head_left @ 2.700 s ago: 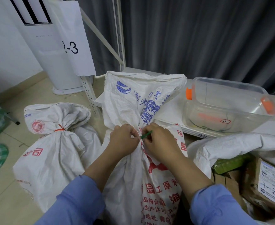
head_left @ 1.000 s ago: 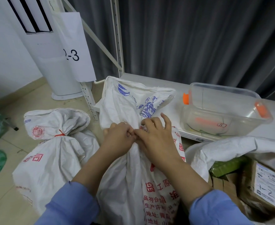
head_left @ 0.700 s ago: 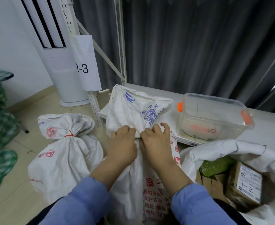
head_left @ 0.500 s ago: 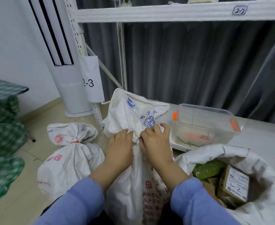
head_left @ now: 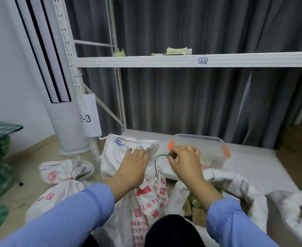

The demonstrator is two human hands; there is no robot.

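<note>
A white woven sack [head_left: 146, 202] with red and blue print stands in front of me, leaning on the low shelf. My left hand [head_left: 135, 164] grips its gathered neck. My right hand [head_left: 184, 159] pinches one end of a thin green tie [head_left: 156, 164], which curves down from my fingers to the sack's neck. The tie is off the neck and hangs in a loose arc to the right of my left hand.
A second white sack [head_left: 64, 179], tied with a red tie, sits on the floor at left. A clear plastic bin [head_left: 210, 148] with orange clips stands on the low shelf [head_left: 253, 161]. An open sack [head_left: 235, 184] holding cardboard boxes is at right. A white tower unit [head_left: 64, 122] stands behind.
The two hands, pressed together at the sack's neck before, have parted. My right hand has drawn the green tie out to the right. My view has tilted up, showing the upper shelf.
</note>
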